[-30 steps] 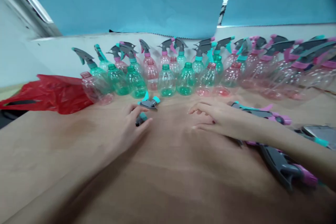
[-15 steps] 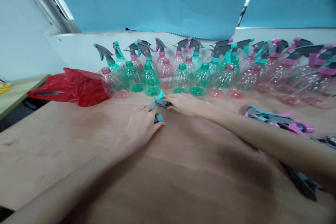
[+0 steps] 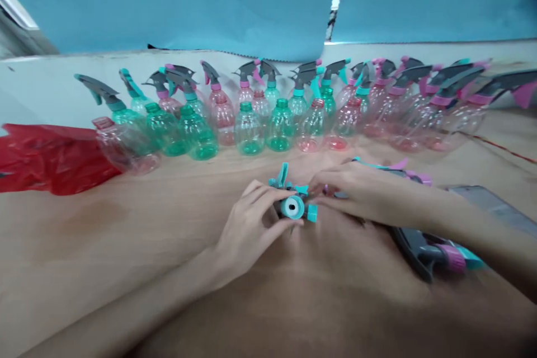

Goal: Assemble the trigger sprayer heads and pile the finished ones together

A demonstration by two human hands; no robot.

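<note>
My left hand (image 3: 255, 224) pinches a grey and teal spray head (image 3: 292, 207) between thumb and fingers, its round teal collar and white inner opening turned toward me. More teal parts, a trigger (image 3: 283, 174) and a nozzle (image 3: 311, 213), show close around it; whether they belong to a second spray head I cannot tell. Just to the right, my right hand (image 3: 356, 187) is blurred, with thumb and fingers curved but apart. Grey and pink pieces show through that gap. Behind its wrist lies a pile of spray heads (image 3: 413, 175), partly hidden by the hand.
Along the wall stand several green bottles (image 3: 279, 126) and pink bottles (image 3: 311, 127), some with spray heads fitted, others open-necked. A red plastic bag (image 3: 59, 159) lies at the left. Near my right forearm are a grey spray head with pink collar (image 3: 428, 254) and a phone (image 3: 495, 207).
My view has turned right. The left hand has lifted a spray head and tipped its collar toward me. My right hand has left the spray head it was touching and moved right toward the pile.
</note>
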